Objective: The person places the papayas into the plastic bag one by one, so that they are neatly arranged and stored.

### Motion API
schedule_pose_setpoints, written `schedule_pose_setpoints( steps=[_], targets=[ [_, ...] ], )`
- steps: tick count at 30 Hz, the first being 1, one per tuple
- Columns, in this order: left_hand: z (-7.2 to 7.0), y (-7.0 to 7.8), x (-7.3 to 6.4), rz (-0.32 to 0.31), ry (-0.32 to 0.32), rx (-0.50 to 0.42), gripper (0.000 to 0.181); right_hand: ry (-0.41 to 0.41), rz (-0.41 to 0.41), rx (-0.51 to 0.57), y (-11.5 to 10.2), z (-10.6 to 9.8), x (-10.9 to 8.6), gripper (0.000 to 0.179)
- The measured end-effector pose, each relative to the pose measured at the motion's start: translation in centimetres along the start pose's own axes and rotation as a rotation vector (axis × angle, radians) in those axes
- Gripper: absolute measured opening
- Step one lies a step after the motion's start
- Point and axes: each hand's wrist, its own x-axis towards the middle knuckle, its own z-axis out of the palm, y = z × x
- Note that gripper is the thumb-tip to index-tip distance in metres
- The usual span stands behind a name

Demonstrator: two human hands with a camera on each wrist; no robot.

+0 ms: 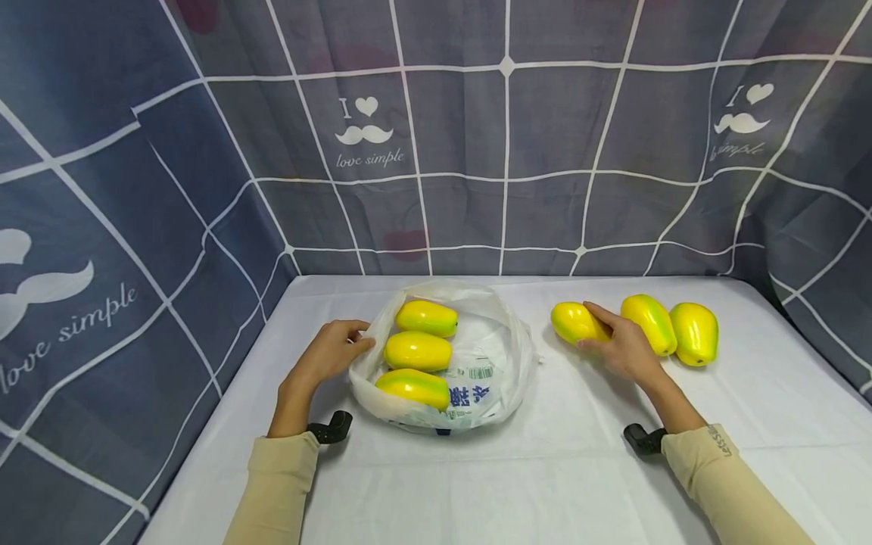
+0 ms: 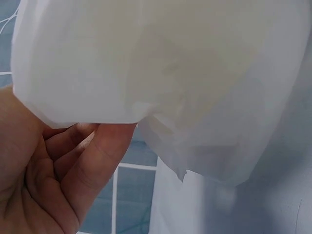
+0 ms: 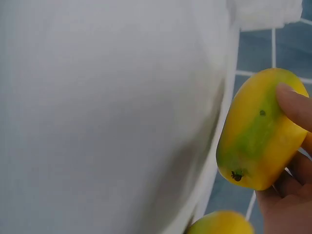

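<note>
A white translucent plastic bag lies on the table with its mouth spread wide. Inside, along its left side, three oblong yellow-green fruits rest in a column. My left hand pinches the bag's left rim; in the left wrist view the thumb and fingers meet at the plastic edge. To the right of the bag, my right hand grips another oblong yellow-green fruit, thumb on one side and fingers on the other. The right wrist view shows this held fruit with a dark stem mark at one end.
Two more such fruits, one partly behind my right hand and one beside it, lie at the right. A white cloth covers the table. Dark grey curtain with white lines stands behind it and at both sides.
</note>
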Motion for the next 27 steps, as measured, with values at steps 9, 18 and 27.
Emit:
schedule_pose_setpoints(
  steps=[9, 18, 27],
  targets=[
    [0.0, -0.1, 0.1, 0.000, 0.000, 0.000, 0.035, 0.049, -0.115, 0.112, -3.4, 0.5, 0.0, 0.069],
    [0.2, 0.0, 0.2, 0.023, -0.005, 0.017, 0.033, 0.079, -0.206, 0.075, -7.0, 0.9, -1.0, 0.071],
    [0.0, 0.2, 0.1, 0.009, -0.011, 0.021, 0.033, 0.044, -0.344, 0.060, -10.3, 1.8, -1.6, 0.073]
  ],
)
